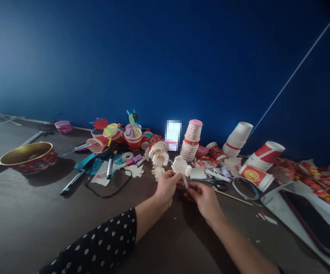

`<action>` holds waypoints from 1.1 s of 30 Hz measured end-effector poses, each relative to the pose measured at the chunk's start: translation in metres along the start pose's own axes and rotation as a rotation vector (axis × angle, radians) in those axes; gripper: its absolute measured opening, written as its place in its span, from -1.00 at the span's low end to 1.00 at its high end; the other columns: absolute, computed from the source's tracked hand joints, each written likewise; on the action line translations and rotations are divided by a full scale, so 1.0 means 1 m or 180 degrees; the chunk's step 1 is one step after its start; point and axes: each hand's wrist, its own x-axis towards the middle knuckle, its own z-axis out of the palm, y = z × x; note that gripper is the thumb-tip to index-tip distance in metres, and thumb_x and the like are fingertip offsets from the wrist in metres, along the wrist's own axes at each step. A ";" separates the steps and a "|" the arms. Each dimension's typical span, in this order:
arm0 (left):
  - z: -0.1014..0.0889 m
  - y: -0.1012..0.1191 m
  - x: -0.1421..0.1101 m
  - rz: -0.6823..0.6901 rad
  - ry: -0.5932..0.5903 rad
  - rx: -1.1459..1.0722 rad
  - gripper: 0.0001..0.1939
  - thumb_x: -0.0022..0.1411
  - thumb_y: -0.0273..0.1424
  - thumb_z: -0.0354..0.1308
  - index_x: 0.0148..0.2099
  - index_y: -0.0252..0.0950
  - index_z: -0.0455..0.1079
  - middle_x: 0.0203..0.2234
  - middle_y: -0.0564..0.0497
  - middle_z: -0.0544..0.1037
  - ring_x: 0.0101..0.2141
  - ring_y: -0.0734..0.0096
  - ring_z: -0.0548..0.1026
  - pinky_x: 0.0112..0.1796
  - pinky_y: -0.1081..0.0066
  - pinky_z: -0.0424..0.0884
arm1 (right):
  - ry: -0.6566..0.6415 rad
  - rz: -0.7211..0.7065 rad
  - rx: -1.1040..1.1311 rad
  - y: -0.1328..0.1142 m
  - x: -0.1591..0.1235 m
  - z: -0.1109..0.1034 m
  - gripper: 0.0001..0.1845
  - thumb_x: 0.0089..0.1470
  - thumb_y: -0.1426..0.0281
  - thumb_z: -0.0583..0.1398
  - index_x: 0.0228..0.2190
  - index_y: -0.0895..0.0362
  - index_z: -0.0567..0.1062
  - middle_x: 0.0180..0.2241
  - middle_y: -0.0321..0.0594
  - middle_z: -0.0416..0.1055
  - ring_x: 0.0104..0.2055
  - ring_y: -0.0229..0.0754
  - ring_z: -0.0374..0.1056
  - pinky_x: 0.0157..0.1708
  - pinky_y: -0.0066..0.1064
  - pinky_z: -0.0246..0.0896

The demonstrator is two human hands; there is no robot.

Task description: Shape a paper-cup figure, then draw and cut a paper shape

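My left hand is closed on the lower edge of a cut paper cup, a white round piece with curled edges. At its lower right hangs a narrow white paper strip, which the fingers of my right hand pinch. Whether the strip is joined to the cup is hard to make out. Just behind my left hand stand similar white curled-edge paper pieces. A tall stack of paper cups rises behind the held cup.
On the left are a gold-lined red bowl, a utility knife, a black marker and decorated cups. To the right lie a tape roll, scissors, a wooden stick, tipped cups and a phone.
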 end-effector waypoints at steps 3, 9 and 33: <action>0.000 0.000 0.000 0.0010 -0.0036 0.0009 -0.89 -0.14 -0.46 0.12 -0.59 -0.37 0.25 -0.76 0.13 0.33 -0.72 0.66 0.26 -0.67 0.60 0.07 | -0.0008 0.0055 0.0112 -0.001 0.000 0.001 -0.67 -0.30 0.26 0.29 -0.42 0.18 0.50 -0.44 -0.17 0.51 -0.49 -0.16 0.41 -0.47 -0.39 0.30; -0.001 -0.001 0.001 0.0029 -0.0013 0.0099 -0.87 -0.14 -0.44 0.13 -0.60 -0.38 0.26 -0.76 0.11 0.33 -0.72 0.66 0.26 -0.68 0.61 0.06 | -0.0006 0.0126 0.0005 -0.002 0.000 0.003 -0.66 -0.30 0.23 0.27 -0.42 0.19 0.51 -0.46 -0.17 0.50 -0.49 -0.16 0.41 -0.48 -0.40 0.29; -0.001 -0.001 0.000 -0.0027 -0.0019 0.0063 -0.83 -0.14 -0.40 0.15 -0.60 -0.37 0.25 -0.77 0.10 0.32 -0.72 0.66 0.25 -0.67 0.62 0.08 | -0.0034 0.0141 -0.0186 0.001 0.000 0.001 -0.73 -0.29 0.23 0.26 -0.54 0.20 0.47 -0.57 -0.23 0.46 -0.52 -0.20 0.38 -0.52 -0.44 0.28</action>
